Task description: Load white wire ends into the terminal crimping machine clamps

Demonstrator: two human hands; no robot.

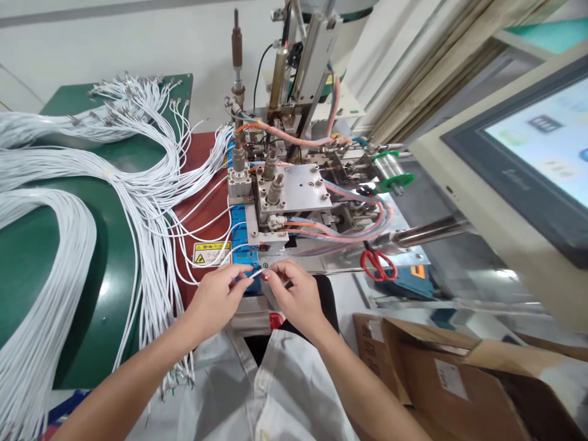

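Observation:
Between thumb and fingers, my left hand (219,298) pinches a white cable (255,273) close to its end. My right hand (294,293) is closed at the tip of that same cable, thumb against finger; a small shiny piece shows there, too small to name. Both hands are just over the front end of a row of blue cable holders (239,236) on the machine's edge. Other white cables run into these holders from the left. A metal machine (294,184) with plates, cylinders and air tubes stands right behind my hands.
Large bundles of white cables (68,165) lie on a green board (114,257) at left. Red-handled scissors (378,264) hang by the machine's right side, below a wire spool (390,171). A screen (542,135) juts in at right, above cardboard boxes (441,373).

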